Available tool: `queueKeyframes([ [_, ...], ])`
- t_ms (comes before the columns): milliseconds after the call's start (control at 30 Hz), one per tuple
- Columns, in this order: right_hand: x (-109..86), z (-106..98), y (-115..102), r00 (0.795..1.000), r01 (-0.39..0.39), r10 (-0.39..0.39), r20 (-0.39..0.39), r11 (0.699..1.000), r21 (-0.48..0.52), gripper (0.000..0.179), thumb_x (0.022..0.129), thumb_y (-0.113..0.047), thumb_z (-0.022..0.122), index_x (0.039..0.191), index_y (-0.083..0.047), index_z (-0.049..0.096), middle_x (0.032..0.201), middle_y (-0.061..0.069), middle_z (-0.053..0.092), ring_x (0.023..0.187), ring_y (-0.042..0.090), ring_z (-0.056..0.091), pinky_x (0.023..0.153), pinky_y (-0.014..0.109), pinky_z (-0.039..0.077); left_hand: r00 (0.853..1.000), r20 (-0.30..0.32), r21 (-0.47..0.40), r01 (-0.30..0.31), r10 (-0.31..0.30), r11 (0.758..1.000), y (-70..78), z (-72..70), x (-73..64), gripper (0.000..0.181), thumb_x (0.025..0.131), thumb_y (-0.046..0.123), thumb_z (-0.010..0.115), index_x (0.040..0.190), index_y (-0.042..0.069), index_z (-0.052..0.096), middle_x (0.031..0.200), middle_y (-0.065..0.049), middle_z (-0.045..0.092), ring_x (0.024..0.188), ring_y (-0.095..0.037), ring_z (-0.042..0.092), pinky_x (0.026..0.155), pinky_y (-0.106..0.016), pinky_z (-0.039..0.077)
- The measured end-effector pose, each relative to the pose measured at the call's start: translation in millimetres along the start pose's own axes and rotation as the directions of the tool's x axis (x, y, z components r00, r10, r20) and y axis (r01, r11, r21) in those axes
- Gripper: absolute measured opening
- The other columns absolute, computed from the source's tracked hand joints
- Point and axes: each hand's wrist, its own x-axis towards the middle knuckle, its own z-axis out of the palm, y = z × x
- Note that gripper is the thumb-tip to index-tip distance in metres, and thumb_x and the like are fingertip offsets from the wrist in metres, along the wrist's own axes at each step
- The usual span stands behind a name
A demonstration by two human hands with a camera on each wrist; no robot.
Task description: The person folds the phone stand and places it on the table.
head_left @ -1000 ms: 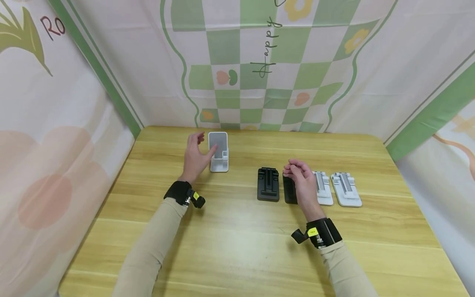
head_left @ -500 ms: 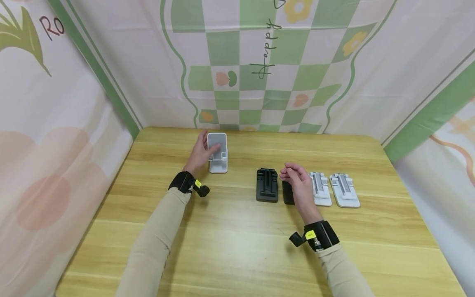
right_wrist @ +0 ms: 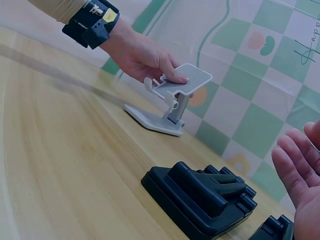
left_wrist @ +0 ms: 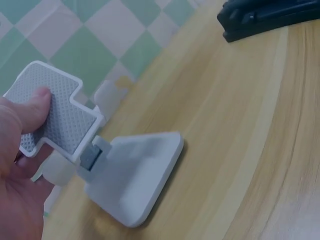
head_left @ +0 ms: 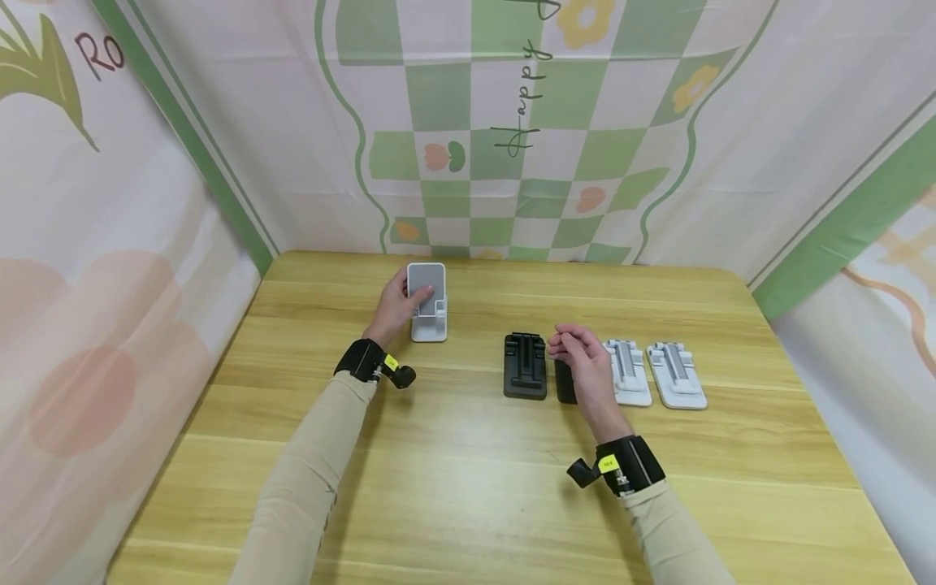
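Note:
An unfolded white phone stand [head_left: 430, 328] stands on the table at the left back, its grey-padded plate raised above the base. My left hand [head_left: 393, 313] grips that plate, thumb on the grey pad [left_wrist: 64, 112] and fingers behind it. In the right wrist view the base of the white stand [right_wrist: 155, 122] rests on the wood. My right hand [head_left: 594, 375] hovers, fingers loosely bent and holding nothing, over a folded black phone stand [head_left: 565, 383] that it partly hides. Another folded black phone stand [head_left: 525, 366] lies just left of it.
Two folded white phone stands, the nearer one [head_left: 630, 374] and the outer one [head_left: 678, 375], lie to the right in the same row. A patterned cloth [head_left: 497, 195] hangs behind the wooden table [head_left: 468, 487].
My left hand has moved right and closed its thumb and fingers on the white stand's plate. My right hand has barely shifted.

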Motion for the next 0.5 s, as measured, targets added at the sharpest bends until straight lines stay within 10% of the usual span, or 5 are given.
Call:
queueKeyframes([
  [500,2.3,3,7,1.000,0.011,-0.011,0.001,1.000,-0.021,0.019,0.097,-0.014,0.051,0.107,0.001,0.058,0.090,0.011,0.065,0.080,0.018,0.062,0.075,0.024,0.054,0.995,-0.092,-0.097,-0.056,0.047,0.994,20.4,8.6,-9.7,0.051,0.082,0.021,0.071,0.126,0.002,0.053,0.118,-0.018,0.061,0.105,-0.022,0.058,0.088,-0.034,0.051],
])
